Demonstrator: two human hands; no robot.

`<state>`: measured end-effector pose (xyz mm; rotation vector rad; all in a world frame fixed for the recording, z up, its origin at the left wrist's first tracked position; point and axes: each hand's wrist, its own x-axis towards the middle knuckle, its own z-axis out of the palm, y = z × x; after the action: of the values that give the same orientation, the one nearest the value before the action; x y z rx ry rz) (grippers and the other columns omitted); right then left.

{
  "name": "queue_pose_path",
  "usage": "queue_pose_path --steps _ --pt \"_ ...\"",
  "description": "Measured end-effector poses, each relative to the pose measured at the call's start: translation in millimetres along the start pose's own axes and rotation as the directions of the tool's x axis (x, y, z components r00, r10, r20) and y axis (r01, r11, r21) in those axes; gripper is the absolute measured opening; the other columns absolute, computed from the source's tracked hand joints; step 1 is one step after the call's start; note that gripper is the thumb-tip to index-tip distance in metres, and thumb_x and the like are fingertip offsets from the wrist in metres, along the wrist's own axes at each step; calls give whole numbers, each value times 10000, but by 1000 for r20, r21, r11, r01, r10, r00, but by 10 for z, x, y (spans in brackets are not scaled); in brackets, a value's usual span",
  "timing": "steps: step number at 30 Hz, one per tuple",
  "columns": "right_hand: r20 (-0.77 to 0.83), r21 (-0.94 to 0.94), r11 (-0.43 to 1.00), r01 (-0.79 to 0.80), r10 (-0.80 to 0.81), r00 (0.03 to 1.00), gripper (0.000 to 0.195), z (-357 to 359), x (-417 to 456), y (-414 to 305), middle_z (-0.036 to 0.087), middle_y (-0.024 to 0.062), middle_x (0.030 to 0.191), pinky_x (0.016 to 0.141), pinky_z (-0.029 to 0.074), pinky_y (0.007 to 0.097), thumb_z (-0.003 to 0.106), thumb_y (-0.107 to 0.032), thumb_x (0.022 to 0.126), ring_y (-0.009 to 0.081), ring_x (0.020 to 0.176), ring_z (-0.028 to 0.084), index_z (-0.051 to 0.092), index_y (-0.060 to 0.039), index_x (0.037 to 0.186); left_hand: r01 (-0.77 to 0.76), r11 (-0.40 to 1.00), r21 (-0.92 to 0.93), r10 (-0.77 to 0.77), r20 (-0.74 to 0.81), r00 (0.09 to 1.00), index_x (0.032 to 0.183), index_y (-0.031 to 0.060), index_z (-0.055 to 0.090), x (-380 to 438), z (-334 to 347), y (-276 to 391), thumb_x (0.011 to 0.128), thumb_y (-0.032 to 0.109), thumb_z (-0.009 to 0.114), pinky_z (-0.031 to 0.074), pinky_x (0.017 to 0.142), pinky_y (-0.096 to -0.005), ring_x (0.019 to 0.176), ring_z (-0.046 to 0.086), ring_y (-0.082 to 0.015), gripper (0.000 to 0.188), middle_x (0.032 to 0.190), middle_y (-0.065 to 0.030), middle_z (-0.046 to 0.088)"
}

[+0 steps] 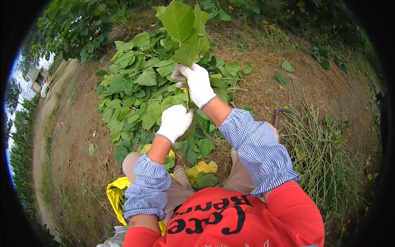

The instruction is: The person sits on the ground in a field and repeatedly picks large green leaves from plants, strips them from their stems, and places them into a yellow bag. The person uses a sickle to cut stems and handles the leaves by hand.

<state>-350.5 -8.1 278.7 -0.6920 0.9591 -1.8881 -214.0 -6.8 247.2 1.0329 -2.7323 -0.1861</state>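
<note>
A leafy green stem (187, 89) stands upright between my two hands, its broad leaves (179, 23) fanning out at the top of the view. My right hand (197, 83), in a white glove, grips the stem just under those leaves. Lower down, my left hand (175, 122), gloved the same way, closes around the stem's bottom part, where a leaf hangs partly behind it. Beneath and beyond both hands lies a large heap of cut leafy branches (132, 89) on the ground.
A bundle of stripped thin stems (318, 157) lies to my right, beside a bent metal rod (282, 111). A yellow bag (115, 196) sits by my left leg. Yellowed leaves (202, 169) lie between my feet. Leafy bushes (80, 27) border the ground ahead.
</note>
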Motion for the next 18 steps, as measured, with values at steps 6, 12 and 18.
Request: queue_pose_path --steps 6,12,18 --pt "-125 1 985 175 -174 977 230 12 250 -380 618 76 711 429 462 255 590 -243 913 144 545 603 602 -14 917 -238 971 -29 239 211 948 859 35 579 -655 424 184 877 294 568 498 625 -471 676 626 -395 259 683 -201 620" --pt "-64 -375 867 330 -379 923 265 -54 260 -266 587 53 606 472 441 296 568 -253 925 124 481 539 607 -4 842 -175 975 -135 101 -434 895 888 54 610 -423 -383 89 793 218 709 472 560 -399 619 614 -314 214 687 -133 610" --pt "83 -784 489 383 -530 844 230 -366 470 -228 626 195 765 650 460 423 556 -244 883 373 738 604 623 -23 889 -611 748 259 662 -367 654 1025 95 633 -206 -1374 922 605 73 733 423 588 -347 671 555 -241 432 895 -70 601"
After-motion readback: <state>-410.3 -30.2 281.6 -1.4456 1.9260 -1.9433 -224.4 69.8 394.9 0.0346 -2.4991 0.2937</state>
